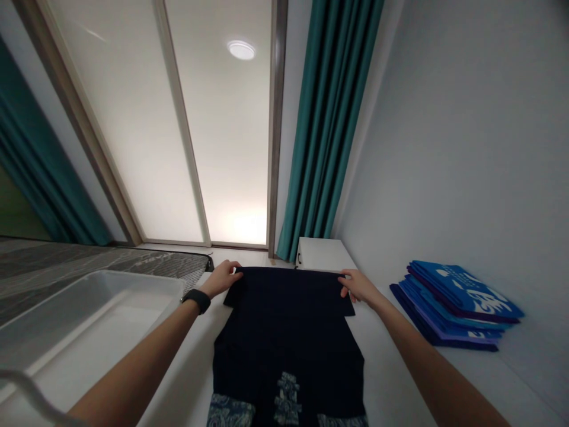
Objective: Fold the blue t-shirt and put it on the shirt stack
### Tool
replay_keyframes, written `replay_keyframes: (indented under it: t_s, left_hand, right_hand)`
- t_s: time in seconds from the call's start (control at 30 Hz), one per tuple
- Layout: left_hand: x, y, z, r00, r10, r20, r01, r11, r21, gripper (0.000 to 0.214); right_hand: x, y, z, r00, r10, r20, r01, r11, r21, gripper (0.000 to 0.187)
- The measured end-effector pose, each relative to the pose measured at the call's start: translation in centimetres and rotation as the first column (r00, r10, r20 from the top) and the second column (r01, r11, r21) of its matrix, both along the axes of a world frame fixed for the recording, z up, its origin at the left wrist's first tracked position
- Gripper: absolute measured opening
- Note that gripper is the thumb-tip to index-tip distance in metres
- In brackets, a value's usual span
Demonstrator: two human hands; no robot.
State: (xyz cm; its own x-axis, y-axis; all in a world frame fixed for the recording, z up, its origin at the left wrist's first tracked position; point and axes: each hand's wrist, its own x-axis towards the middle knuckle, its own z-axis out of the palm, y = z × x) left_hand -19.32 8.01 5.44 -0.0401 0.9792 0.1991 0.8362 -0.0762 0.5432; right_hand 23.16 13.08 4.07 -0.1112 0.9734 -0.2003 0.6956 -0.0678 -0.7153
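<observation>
A dark navy garment (pixel 288 344) lies spread on a white surface in front of me, with its far part folded over toward me. Patterned blue-and-white cloth shows at its near corners, and a patterned trim runs down its near middle. My left hand (pixel 222 277), with a black watch on the wrist, pinches the far left corner of the fold. At the far right corner, my right hand (pixel 357 286) pinches the cloth between thumb and fingers. The near end of the garment runs out of view.
To the right, a stack of folded blue and purple cloth items (pixel 462 305) sits by the wall. A translucent plastic bin (pixel 102 281) stands at left. Beyond the surface are a small white cabinet (pixel 326 252), a teal curtain (pixel 329 130) and frosted sliding doors (pixel 222 148).
</observation>
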Motion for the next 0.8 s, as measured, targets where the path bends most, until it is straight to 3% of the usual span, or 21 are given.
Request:
replay_keyframes:
  t_s: [0.1,0.2,0.3,0.47,0.6,0.67,0.8]
  left_hand:
    - [0.4,-1.7,0.6,1.0,0.004,0.021,-0.005,1.0,0.023,0.022]
    - [1.1,-3.7,1.1,0.986,0.015,0.165,-0.004,0.998,-0.064,0.025]
    - [1.8,-5.5,1.7,0.919,0.011,0.393,0.06,0.984,-0.168,0.026]
    - [1.3,-8.0,1.7,0.838,-0.041,0.544,0.131,0.983,-0.128,0.03]
    - [0.5,-10.8,0.4,0.869,-0.147,0.472,0.187,0.982,-0.038,0.026]
    - [0.3,-12.7,-0.5,0.912,-0.178,0.369,0.192,0.981,-0.002,0.025]
    - [0.5,-15.9,-2.7,0.93,-0.188,0.316,0.197,0.98,0.004,0.021]
  right_hand:
    - [-0.3,-1.7,0.3,0.992,-0.043,-0.122,0.038,0.998,-0.04,0.032]
    - [-0.4,-3.2,0.4,0.971,-0.073,-0.227,0.064,0.997,-0.047,0.029]
    - [-0.3,-4.6,0.4,0.94,-0.084,-0.33,0.074,0.996,-0.043,0.025]
    - [0.4,-7.5,1.1,0.892,-0.098,-0.442,0.1,0.995,-0.018,0.021]
    - [1.1,-10.8,0.6,0.892,-0.047,-0.449,0.068,0.997,0.032,0.025]
    - [1.4,-12.5,-0.5,0.896,0.014,-0.445,0.006,0.999,0.045,0.028]
    - [2.2,-15.5,-3.5,0.913,0.19,-0.362,-0.145,0.979,0.146,0.025]
